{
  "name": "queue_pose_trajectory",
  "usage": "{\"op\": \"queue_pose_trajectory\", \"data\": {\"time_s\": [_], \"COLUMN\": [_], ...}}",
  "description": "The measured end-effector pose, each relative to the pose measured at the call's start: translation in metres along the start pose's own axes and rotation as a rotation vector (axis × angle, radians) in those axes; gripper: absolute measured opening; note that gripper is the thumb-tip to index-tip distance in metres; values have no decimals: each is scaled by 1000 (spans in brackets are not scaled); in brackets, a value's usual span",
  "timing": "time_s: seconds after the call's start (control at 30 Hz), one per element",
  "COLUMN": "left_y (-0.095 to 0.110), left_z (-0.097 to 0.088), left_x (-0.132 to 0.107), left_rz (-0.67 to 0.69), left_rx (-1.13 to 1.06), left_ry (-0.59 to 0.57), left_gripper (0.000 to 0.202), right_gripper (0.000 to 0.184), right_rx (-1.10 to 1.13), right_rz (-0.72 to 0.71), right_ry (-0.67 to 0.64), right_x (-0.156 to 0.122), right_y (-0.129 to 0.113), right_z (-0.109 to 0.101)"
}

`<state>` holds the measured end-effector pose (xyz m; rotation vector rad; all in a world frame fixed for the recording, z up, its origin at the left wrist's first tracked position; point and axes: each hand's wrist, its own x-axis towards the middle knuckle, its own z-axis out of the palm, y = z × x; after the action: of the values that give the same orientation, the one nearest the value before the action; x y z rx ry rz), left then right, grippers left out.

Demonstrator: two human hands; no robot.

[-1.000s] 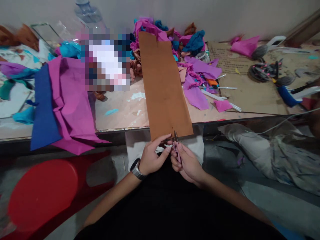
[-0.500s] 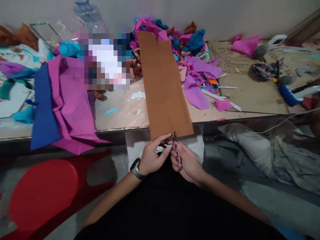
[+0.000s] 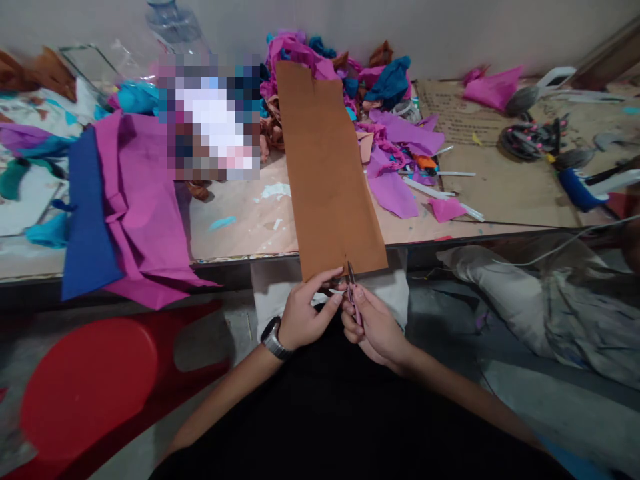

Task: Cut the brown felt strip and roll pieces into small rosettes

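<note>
A long brown sheet of paper (image 3: 330, 173) lies across the table and its near end hangs over the front edge. My left hand (image 3: 310, 310), with a watch (image 3: 274, 339) on the wrist, holds this near edge between its fingers, the thumb apart from the paper. Closed in my right hand (image 3: 375, 327) is a pair of scissors (image 3: 356, 308) with pinkish handles. Their dark blades point away from me at the sheet's near edge, where a short slit shows. Both hands are close together, and part of the left fingers is hidden.
Crumpled pink, purple and blue paper (image 3: 395, 83) is heaped behind the sheet. Blue paper (image 3: 87, 213) and pink paper (image 3: 145, 200) overhang the table at left. White sticks (image 3: 450, 195) and cardboard (image 3: 495, 193) lie right. A red stool (image 3: 90, 380) stands lower left. One patch is pixelated.
Hardly anything differs. The scissor blades look slightly closer together at the sheet's edge; both hands and the brown paper keep their places.
</note>
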<state>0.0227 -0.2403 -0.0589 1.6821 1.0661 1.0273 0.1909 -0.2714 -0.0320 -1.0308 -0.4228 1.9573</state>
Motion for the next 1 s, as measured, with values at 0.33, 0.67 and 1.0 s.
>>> {"op": "queue_pose_trajectory", "data": {"time_s": [0.33, 0.67, 1.0], "left_y": [-1, -1, 1], "left_z": [1, 1, 3], "left_x": [0, 0, -2], "left_rz": [-5, 6, 15], "left_rx": [-6, 1, -3], "left_ry": [9, 7, -3], "left_gripper": [50, 50, 51], "right_gripper": [33, 32, 37], "right_rx": [-7, 8, 19], "right_rz": [-6, -1, -18], "right_ry": [-6, -6, 18], "right_x": [1, 1, 1], "right_y": [0, 1, -1], "right_z": [0, -1, -1]}}
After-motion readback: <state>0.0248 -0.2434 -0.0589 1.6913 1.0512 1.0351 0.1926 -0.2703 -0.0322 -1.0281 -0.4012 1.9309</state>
